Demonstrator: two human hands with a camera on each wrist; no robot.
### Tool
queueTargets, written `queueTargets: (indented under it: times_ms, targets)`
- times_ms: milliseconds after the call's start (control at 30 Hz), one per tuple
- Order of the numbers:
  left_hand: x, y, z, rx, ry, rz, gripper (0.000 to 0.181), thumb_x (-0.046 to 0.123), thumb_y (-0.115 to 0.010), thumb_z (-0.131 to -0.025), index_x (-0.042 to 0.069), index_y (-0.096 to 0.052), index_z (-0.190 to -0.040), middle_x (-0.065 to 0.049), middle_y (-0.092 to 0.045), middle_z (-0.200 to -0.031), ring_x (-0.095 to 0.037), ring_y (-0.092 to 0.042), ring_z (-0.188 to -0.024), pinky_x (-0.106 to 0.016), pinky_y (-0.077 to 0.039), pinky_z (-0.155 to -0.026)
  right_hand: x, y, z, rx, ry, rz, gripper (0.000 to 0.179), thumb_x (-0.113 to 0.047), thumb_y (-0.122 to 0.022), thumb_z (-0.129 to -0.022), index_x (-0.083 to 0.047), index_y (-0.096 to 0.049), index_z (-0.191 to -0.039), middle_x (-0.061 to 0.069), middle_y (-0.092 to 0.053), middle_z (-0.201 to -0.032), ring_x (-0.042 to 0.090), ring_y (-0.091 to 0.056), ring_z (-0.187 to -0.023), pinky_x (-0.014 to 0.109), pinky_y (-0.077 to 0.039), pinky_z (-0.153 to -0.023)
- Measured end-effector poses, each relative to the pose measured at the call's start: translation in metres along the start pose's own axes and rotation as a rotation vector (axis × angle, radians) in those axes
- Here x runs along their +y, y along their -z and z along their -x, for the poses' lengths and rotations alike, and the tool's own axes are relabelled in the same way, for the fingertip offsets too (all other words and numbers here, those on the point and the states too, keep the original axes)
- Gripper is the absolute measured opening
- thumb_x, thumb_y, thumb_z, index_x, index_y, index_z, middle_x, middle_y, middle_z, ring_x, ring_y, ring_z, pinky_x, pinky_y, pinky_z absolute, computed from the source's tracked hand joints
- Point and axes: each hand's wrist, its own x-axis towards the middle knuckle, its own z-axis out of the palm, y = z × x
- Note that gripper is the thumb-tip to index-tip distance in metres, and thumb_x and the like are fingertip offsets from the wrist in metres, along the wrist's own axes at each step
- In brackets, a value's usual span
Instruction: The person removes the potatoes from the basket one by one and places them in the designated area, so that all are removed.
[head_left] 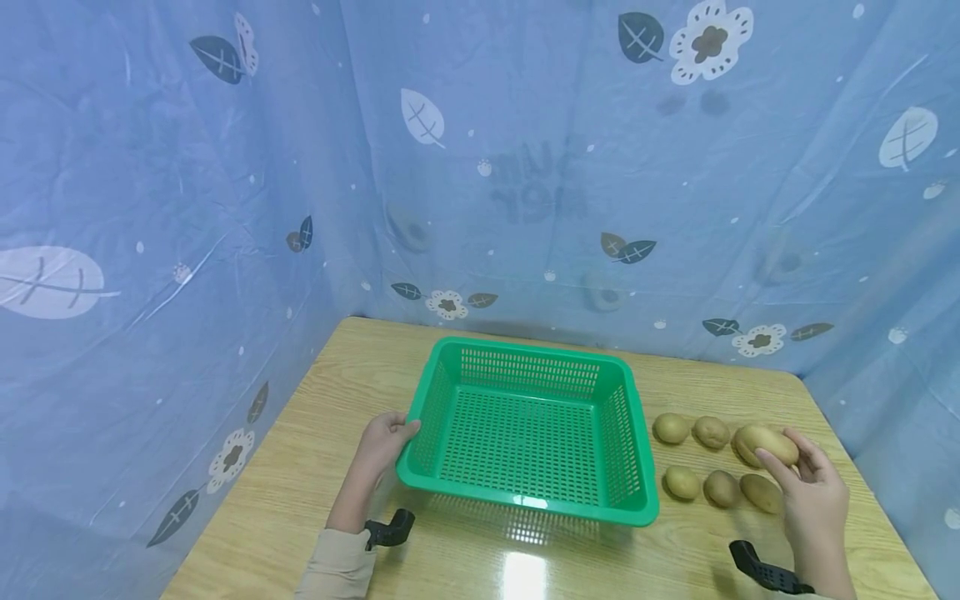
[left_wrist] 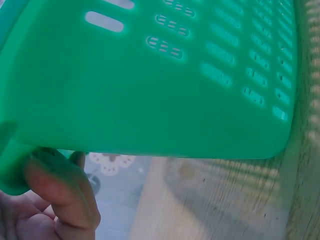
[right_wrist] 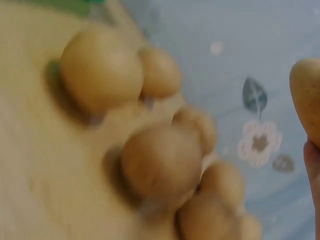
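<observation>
A green plastic basket with slotted walls stands in the middle of the table; nothing lies inside it. My left hand grips its left rim, thumb over the top. In the left wrist view, curled fingers show under the rim beside the basket's wall. On the right, my right hand holds a potato between thumb and fingers, above the other potatoes. That held potato is cut off at the right wrist view's edge.
Several potatoes lie in two rows to the right of the basket; the right wrist view shows these potatoes blurred. The wooden table meets a blue patterned curtain at the back and sides.
</observation>
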Motion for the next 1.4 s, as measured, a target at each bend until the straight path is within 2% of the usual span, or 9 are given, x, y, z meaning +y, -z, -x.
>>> queueTargets:
  times_ms: [100, 167, 233, 333, 533, 633, 800, 1000, 1400]
  targets:
    - [0.0, 0.0, 0.0, 0.001, 0.0, -0.001, 0.033, 0.016, -0.053, -0.096, -0.01, -0.055, -0.116, -0.019, -0.067, -0.095, -0.023, -0.068, -0.081, -0.032, -0.058, -0.069, 0.009, 0.013, -0.002, 0.076, -0.073, 0.044, 0.069, -0.014, -0.074, -0.081, -0.022, -0.043, -0.142, -0.011, -0.031, -0.152, -0.003, -0.032, -0.135, -0.004, -0.04, -0.075]
    - [0.0, 0.0, 0.0, 0.002, 0.002, -0.004, 0.032, 0.017, -0.053, -0.097, -0.01, -0.055, -0.115, -0.019, -0.067, -0.094, -0.022, -0.068, -0.08, -0.032, -0.057, -0.068, 0.015, 0.022, -0.003, 0.128, -0.114, 0.046, 0.072, -0.016, -0.075, -0.081, -0.022, -0.04, -0.143, -0.012, -0.035, -0.149, -0.002, -0.031, -0.136, -0.004, -0.039, -0.074]
    - [0.0, 0.0, 0.0, 0.005, 0.005, -0.005, 0.032, 0.017, -0.053, -0.097, -0.009, -0.055, -0.115, -0.018, -0.067, -0.093, -0.022, -0.068, -0.079, -0.031, -0.057, -0.068, 0.021, 0.03, -0.003, 0.189, -0.144, 0.017, 0.073, -0.016, -0.076, -0.08, -0.02, -0.041, -0.143, -0.013, -0.045, -0.138, -0.002, -0.04, -0.127, -0.004, -0.04, -0.073]
    - [0.0, 0.0, 0.0, 0.007, 0.007, -0.01, 0.032, 0.017, -0.053, -0.097, -0.009, -0.055, -0.115, -0.018, -0.067, -0.093, -0.021, -0.068, -0.079, -0.031, -0.057, -0.068, 0.03, 0.04, -0.003, 0.258, -0.168, -0.046, 0.076, -0.016, -0.078, -0.077, -0.017, -0.041, -0.143, -0.019, -0.049, -0.118, -0.006, -0.048, -0.107, -0.001, -0.042, -0.071]
    - [-0.001, 0.0, 0.001, 0.008, 0.006, -0.011, 0.033, 0.017, -0.053, -0.097, -0.01, -0.055, -0.115, -0.018, -0.066, -0.094, -0.021, -0.068, -0.079, -0.031, -0.057, -0.069, 0.046, 0.054, -0.003, 0.33, -0.17, -0.152, 0.08, -0.009, -0.08, -0.073, -0.012, -0.041, -0.143, -0.018, -0.054, -0.107, -0.007, -0.051, -0.091, 0.002, -0.046, -0.067]
    - [-0.002, 0.0, 0.001, 0.006, 0.004, -0.012, 0.033, 0.017, -0.053, -0.097, -0.01, -0.055, -0.116, -0.018, -0.066, -0.094, -0.021, -0.068, -0.079, -0.031, -0.057, -0.069, 0.051, 0.058, -0.002, 0.342, -0.194, -0.087, 0.082, -0.013, -0.081, -0.073, -0.012, -0.04, -0.144, -0.021, -0.053, -0.103, -0.009, -0.05, -0.087, 0.001, -0.044, -0.065]
    - [-0.003, 0.0, 0.001, 0.005, 0.008, -0.016, 0.032, 0.017, -0.053, -0.096, -0.01, -0.056, -0.115, -0.018, -0.066, -0.094, -0.02, -0.067, -0.079, -0.031, -0.057, -0.068, 0.058, 0.062, -0.001, 0.343, -0.255, 0.126, 0.082, -0.029, -0.079, -0.076, -0.018, -0.037, -0.146, -0.027, -0.047, -0.098, -0.013, -0.043, -0.083, 0.0, -0.038, -0.058]
    - [-0.003, -0.001, 0.0, 0.007, 0.01, -0.02, 0.033, 0.017, -0.053, -0.096, -0.009, -0.056, -0.116, -0.018, -0.066, -0.095, -0.02, -0.068, -0.08, -0.031, -0.057, -0.069, 0.06, 0.063, -0.002, 0.347, -0.308, 0.158, 0.089, -0.04, -0.079, -0.072, -0.024, -0.034, -0.147, -0.028, -0.044, -0.1, -0.013, -0.04, -0.081, 0.002, -0.036, -0.056]
    - [-0.001, -0.001, 0.001, 0.01, 0.019, -0.033, 0.034, 0.018, -0.054, -0.096, -0.009, -0.055, -0.116, -0.018, -0.065, -0.096, -0.019, -0.067, -0.08, -0.031, -0.057, -0.069, 0.067, 0.063, -0.009, 0.34, -0.308, 0.26, 0.088, -0.044, -0.074, -0.076, -0.023, -0.03, -0.148, -0.03, -0.04, -0.096, -0.014, -0.037, -0.079, 0.001, -0.035, -0.061]
